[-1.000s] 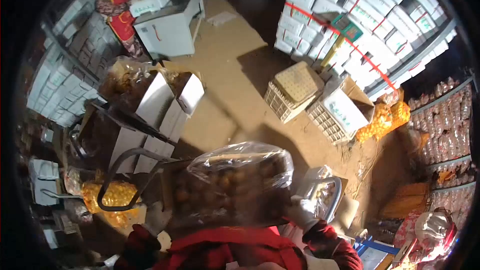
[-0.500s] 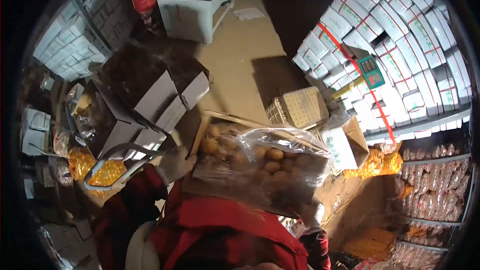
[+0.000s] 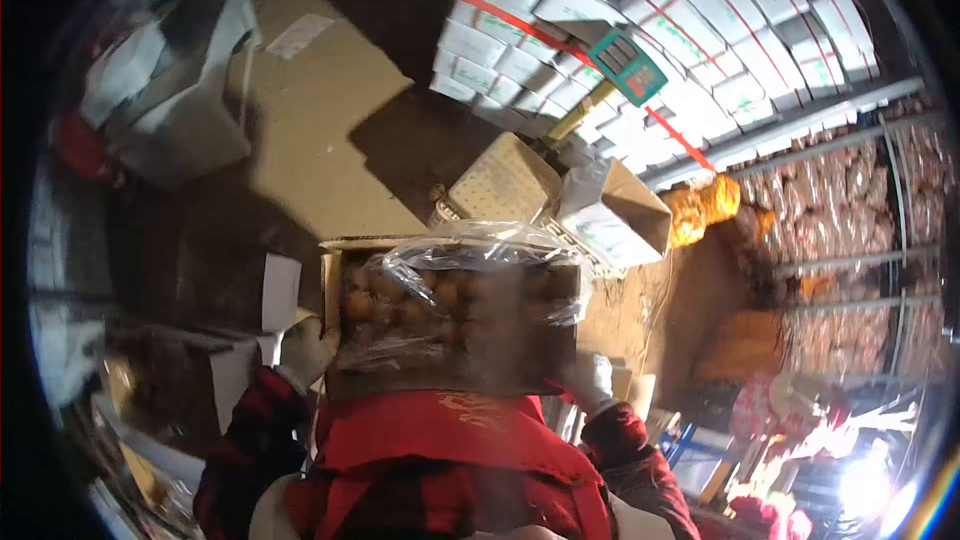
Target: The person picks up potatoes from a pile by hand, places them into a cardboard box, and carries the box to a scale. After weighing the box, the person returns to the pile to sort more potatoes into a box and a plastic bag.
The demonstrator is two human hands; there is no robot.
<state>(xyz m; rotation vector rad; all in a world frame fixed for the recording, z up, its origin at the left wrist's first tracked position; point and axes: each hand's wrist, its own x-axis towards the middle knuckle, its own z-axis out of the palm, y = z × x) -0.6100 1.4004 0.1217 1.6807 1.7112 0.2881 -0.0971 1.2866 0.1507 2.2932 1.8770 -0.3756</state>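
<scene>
Against the red apron, an open cardboard box (image 3: pixel 333 285) is held in front of my body with both hands. Round brown potatoes (image 3: pixel 400 308) lie inside it, partly covered by a clear plastic bag (image 3: pixel 470 240). My left hand (image 3: pixel 308 350), in a pale glove, is closed on the box's left side. At the right side, near the lower corner, my gloved right hand (image 3: pixel 590 380) grips it too; some of its fingers are hidden by the box and blur.
Beyond the box are an upturned cream crate (image 3: pixel 505 180) and an open white carton (image 3: pixel 612 215). A green-faced scale display (image 3: pixel 628 68) stands before stacked white boxes (image 3: pixel 750 95). Open cartons (image 3: pixel 235 365) are at left, bagged goods on racks (image 3: pixel 840 210) at right.
My view and body have turned to the right, so the scale and white stacks sit further left. The box of potatoes stays in both hands. A bright lamp now shows at lower right.
</scene>
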